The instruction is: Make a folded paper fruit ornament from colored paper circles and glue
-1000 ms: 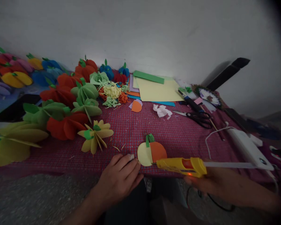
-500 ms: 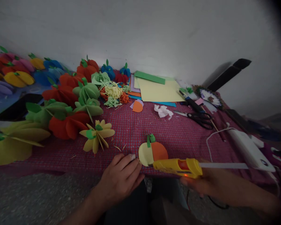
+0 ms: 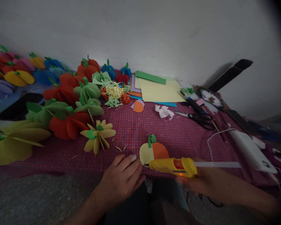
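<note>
My right hand [image 3: 196, 184] is wrapped around a yellow hot glue gun [image 3: 173, 166], its fingers partly hidden and blurred. A small orange light glows on the gun, and a pale glue stick [image 3: 217, 164] sticks out of its back. The nozzle lies over the lower part of a flat paper pumpkin [image 3: 160, 150], half pale yellow and half orange with a green stem. At that pumpkin's lower left edge, my left hand [image 3: 123, 175] has its fingers curled and pressed together, holding the edge. One finger carries something white. The fingertips' exact grip is partly hidden.
Finished paper pumpkins [image 3: 70, 123] crowd the left side, with a yellow one [image 3: 98, 137] closest. Behind lie shredded paper [image 3: 114, 90], coloured sheets [image 3: 159, 89] and orange cutouts [image 3: 138, 106]. To the right are crumpled paper [image 3: 164, 111], scissors [image 3: 201, 119] and a white power strip [image 3: 251, 151] with its cord.
The glue gun in my right hand has moved slightly left along the pumpkin's lower edge, toward my left fingers. My left hand stays almost in place, and the view shifts a little.
</note>
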`<action>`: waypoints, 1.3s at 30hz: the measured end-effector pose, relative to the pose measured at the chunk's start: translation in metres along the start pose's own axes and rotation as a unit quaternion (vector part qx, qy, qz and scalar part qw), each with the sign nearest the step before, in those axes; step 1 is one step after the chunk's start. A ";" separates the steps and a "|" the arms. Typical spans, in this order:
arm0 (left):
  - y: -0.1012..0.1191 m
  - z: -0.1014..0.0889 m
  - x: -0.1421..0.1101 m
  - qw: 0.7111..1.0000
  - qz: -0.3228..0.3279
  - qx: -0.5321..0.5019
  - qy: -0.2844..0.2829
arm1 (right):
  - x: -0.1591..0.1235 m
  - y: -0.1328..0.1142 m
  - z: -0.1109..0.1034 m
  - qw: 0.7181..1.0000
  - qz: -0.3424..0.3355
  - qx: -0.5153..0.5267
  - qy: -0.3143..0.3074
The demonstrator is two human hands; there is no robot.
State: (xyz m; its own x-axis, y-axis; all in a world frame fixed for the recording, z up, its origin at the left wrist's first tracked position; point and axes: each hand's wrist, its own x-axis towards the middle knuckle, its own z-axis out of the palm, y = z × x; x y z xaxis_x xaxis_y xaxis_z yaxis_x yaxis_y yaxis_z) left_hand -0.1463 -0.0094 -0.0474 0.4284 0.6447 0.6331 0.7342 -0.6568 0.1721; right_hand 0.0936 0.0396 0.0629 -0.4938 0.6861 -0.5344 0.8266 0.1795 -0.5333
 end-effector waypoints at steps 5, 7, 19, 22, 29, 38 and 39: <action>0.000 0.000 0.000 1.000 0.001 -0.004 -0.006 | 0.006 -0.003 0.001 1.000 -0.020 0.021 -0.009; 0.000 -0.001 0.001 1.000 0.002 -0.002 -0.004 | 0.007 -0.003 0.001 1.000 -0.006 0.024 -0.019; 0.000 0.000 0.000 1.000 -0.001 -0.007 -0.009 | 0.019 0.014 0.007 0.996 0.043 0.075 -0.032; 0.000 0.000 0.001 1.000 -0.002 -0.006 -0.007 | 0.023 0.014 0.007 0.996 0.042 0.077 -0.025; 0.000 -0.001 0.001 1.000 0.002 -0.003 -0.005 | 0.016 0.005 0.003 0.996 0.045 0.068 -0.039; 0.000 0.000 0.001 1.000 0.002 -0.006 -0.006 | 0.018 0.013 0.006 0.993 0.055 0.088 -0.047; 0.000 0.000 0.001 1.000 0.002 -0.006 -0.003 | 0.020 0.013 0.006 0.994 0.058 0.088 -0.041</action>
State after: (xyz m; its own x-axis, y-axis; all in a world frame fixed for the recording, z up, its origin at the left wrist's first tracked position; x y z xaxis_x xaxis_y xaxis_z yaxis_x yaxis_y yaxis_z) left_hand -0.1462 -0.0088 -0.0467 0.4355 0.6439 0.6291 0.7252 -0.6650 0.1787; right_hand 0.0930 0.0510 0.0412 -0.4239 0.6341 -0.6467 0.8226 -0.0293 -0.5678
